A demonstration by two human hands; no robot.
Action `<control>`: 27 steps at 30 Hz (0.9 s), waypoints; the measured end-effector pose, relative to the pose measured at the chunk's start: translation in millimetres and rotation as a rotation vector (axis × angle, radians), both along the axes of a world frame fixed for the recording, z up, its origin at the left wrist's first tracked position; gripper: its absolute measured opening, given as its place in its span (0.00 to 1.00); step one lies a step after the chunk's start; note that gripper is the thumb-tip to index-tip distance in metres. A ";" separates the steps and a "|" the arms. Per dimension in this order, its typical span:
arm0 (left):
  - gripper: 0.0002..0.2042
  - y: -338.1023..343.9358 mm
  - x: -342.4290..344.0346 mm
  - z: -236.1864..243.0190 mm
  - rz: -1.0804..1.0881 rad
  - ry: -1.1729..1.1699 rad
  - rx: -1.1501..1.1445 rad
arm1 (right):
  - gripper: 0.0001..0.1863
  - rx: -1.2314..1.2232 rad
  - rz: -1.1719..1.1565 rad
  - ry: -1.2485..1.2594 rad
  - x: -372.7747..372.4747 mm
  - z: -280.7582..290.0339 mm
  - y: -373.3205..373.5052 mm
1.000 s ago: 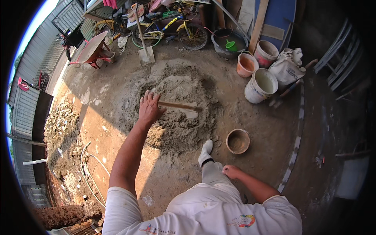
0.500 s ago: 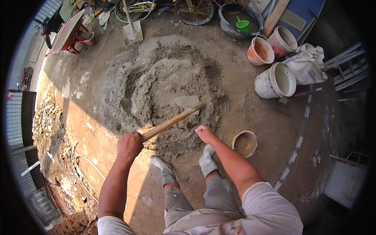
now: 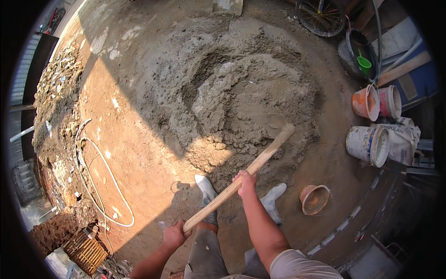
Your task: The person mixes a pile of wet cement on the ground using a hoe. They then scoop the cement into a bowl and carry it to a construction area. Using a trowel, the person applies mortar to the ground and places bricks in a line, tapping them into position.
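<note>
Both my hands are on the wooden handle of a hoe (image 3: 217, 200), which slants from lower left to upper right. My left hand (image 3: 175, 234) is closed round the handle's near end, by my left leg. Farther up, about mid-handle, my right hand (image 3: 246, 182) grips it. The hoe's flat blade (image 3: 271, 121) lies against a broad heap of wet grey mortar (image 3: 218, 109), partly smeared with it. My feet, in pale muddy footwear (image 3: 206, 187), stand at the heap's near edge.
A small round bucket (image 3: 314, 200) sits right of my right foot. Several buckets, including a white one (image 3: 367, 145), a sack (image 3: 403, 141) and a dark tub (image 3: 355, 56) line the right. A hose (image 3: 114, 186) loops at left beside rubble (image 3: 58, 93). A shovel blade (image 3: 227, 5) lies beyond the heap.
My right hand, apart from the handle before, now grips it. My left hand has drawn back toward my body with the handle's end. The view has shifted, so the scene sits farther right.
</note>
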State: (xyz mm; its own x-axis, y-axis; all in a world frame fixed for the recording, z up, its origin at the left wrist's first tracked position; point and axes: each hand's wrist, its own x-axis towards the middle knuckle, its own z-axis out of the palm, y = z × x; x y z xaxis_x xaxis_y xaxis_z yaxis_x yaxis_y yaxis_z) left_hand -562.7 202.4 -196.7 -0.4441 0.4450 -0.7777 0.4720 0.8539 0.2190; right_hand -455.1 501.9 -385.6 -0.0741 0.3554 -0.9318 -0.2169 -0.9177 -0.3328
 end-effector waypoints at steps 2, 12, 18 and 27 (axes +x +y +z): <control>0.20 -21.7 19.2 -27.6 0.085 -0.114 -0.061 | 0.39 0.033 0.131 -0.114 -14.0 21.6 -8.2; 0.23 158.2 -51.6 -102.7 0.373 -0.468 0.438 | 0.20 0.713 0.439 0.063 -187.9 88.5 193.6; 0.23 220.5 -25.5 -67.3 0.705 -0.488 0.393 | 0.22 0.593 0.953 -0.307 -243.4 35.0 217.6; 0.22 121.0 56.6 5.3 0.751 -0.564 0.235 | 0.25 0.371 1.073 -0.261 -155.3 26.5 101.3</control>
State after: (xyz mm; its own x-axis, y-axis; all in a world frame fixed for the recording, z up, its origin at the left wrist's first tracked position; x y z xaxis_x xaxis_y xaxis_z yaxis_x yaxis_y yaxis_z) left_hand -506.1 323.5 -191.3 -0.2647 0.3687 -0.8910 -0.4062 0.7954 0.4498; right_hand -610.3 603.3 -359.1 -0.3236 0.4810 -0.8148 0.7267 -0.4252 -0.5395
